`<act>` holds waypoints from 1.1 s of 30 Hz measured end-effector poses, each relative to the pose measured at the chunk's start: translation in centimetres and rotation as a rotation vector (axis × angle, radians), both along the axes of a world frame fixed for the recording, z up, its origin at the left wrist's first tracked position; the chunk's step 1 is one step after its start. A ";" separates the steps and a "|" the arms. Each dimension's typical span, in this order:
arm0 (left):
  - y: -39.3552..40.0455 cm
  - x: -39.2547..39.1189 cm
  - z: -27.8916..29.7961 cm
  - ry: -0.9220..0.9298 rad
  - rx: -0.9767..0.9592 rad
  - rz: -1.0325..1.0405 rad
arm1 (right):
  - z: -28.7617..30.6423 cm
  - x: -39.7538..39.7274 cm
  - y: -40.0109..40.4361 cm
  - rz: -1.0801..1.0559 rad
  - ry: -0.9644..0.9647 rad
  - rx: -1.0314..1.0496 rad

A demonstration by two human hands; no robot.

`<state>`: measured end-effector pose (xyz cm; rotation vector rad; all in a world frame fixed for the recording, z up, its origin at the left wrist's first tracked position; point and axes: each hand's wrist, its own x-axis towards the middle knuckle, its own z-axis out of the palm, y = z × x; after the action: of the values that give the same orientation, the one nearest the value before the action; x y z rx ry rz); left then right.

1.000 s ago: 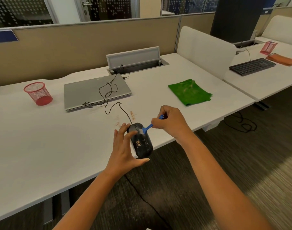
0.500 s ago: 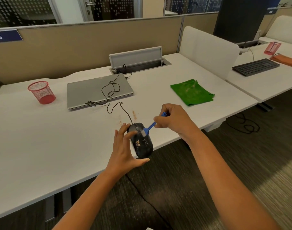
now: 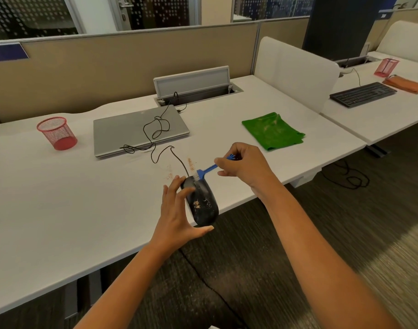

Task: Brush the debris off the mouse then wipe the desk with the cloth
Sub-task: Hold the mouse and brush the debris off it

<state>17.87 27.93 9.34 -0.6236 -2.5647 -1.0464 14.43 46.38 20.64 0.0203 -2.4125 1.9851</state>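
Two hands busy: my left hand grips the mouse over the desk edge, right hand fingers pinch the blue brush. I reckon flicked crumbs could land on the floor, beyond the green cloth.

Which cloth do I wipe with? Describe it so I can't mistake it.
On the near white desk, right of the closed silver laptop, lies a flat green cloth. The only other cloth is orange, on the neighbouring desk.

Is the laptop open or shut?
Shut. The laptop lies flat on the desk, lid down, no screen or keys showing; the mouse cable loops across it.
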 end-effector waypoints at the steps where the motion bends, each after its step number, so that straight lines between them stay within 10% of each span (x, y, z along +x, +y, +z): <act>1: 0.1 0.0 0.0 0.001 0.000 -0.001 | 0.0 0.0 -0.1 0.003 0.000 0.006; 33: 0.6 0.4 0.3 0.014 0.044 0.008 | -0.8 0.5 0.1 -0.079 -0.117 -0.203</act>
<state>18.26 28.54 9.68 -0.6064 -2.5229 -1.0880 14.98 46.50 19.88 -0.1959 -2.2226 2.2416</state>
